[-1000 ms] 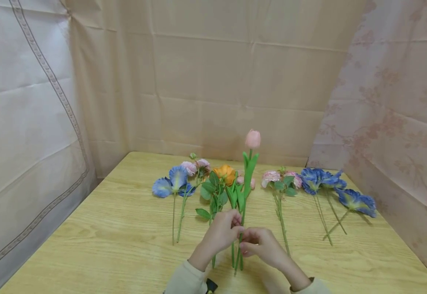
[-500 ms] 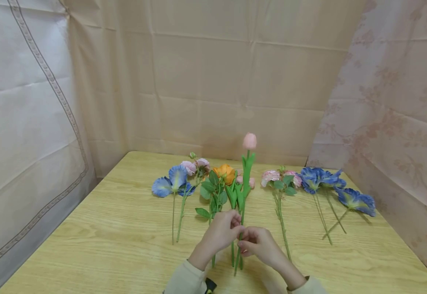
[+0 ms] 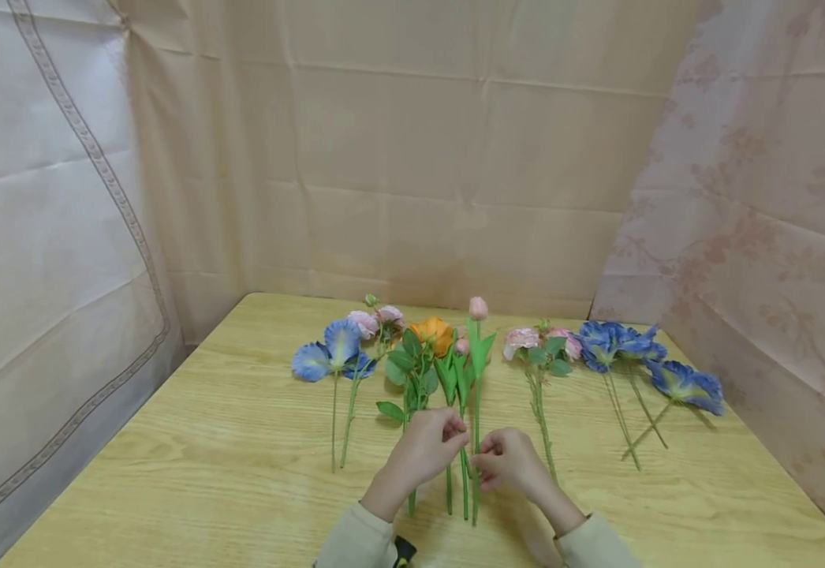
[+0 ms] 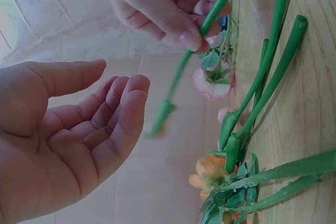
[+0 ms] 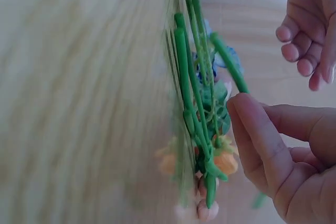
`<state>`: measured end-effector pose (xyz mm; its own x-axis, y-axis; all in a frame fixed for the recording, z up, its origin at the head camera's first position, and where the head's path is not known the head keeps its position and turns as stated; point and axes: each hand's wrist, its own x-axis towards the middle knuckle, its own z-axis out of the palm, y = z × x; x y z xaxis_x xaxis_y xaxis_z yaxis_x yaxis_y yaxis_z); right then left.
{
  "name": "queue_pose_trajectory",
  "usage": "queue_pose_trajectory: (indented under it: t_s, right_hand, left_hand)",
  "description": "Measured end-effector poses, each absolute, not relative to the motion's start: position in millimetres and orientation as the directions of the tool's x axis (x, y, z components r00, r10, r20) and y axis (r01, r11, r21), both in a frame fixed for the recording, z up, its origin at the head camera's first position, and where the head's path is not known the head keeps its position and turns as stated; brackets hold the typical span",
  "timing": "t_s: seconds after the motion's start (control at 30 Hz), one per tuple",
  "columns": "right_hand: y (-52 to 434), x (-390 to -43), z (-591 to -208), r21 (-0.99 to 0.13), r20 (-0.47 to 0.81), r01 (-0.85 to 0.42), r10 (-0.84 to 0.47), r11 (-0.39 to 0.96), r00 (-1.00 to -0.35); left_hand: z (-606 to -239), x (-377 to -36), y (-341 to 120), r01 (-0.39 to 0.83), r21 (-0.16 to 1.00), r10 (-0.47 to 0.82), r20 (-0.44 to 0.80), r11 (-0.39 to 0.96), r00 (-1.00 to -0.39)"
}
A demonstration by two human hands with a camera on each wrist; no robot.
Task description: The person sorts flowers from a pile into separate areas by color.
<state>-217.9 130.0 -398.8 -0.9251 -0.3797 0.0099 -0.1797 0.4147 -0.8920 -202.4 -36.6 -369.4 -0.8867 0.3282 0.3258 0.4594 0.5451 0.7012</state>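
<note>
Right hand [image 3: 513, 464] pinches the tulip [image 3: 479, 309] low on its green stem, thumb and fingertips closed round it; left hand [image 3: 427, 451] sits just left of that stem with fingers loosely curved and holding nothing, as the left wrist view shows plainly [image 4: 73, 129]; the tulip stem runs from the right hand away toward the far edge of the table [image 3: 171, 473], its pink bud lying beside the orange rose [image 3: 435, 334], whether the bud rests on the wood or is slightly raised I cannot tell; left of the tulip lie more green stems, the rose, a pink spray [image 3: 378, 320] and a blue flower [image 3: 333, 356]; right of the tulip lie another pink spray [image 3: 542, 344] and more blue blooms [image 3: 650, 364].

By its look the tulip is artificial, so probably very light, with a smooth, springy stem that may twist or slide between the fingers; the bud and leaves look soft and easily crushed; the best hold, I judge, is the bare lower stem, below the leaves, pinched firmly but not bent.
</note>
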Motion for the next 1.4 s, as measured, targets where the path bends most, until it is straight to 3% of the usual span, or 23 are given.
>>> queue_pose_trajectory:
  t_s: [0.43, 0.97, 1.2, 1.4]
  right_hand:
    - [129, -224, -401, -0.871, -0.078, -0.104, -0.345, 0.480, -0.935]
    - [127, -224, -400, -0.876, -0.125, -0.112, -0.444, 0.470, -0.887]
    - [129, -223, -401, -0.879, -0.100, -0.162, -0.505, 0.449, -0.857]
    - [130, -222, -403, -0.884, -0.104, -0.155, -0.509, 0.441, -0.854]
  left_hand:
    - [-371, -203, -37, 0.457, 0.696, 0.331, 0.320, 0.553, -0.888]
    - [-375, -207, -44, 0.421, 0.704, 0.339, 0.264, 0.572, -0.903]
    - [-373, -215, -68, 0.373, 0.681, 0.221, 0.304, 0.630, -0.927]
    - [-375, -224, -94, 0.259, 0.621, 0.043, 0.340, 0.740, -0.940]
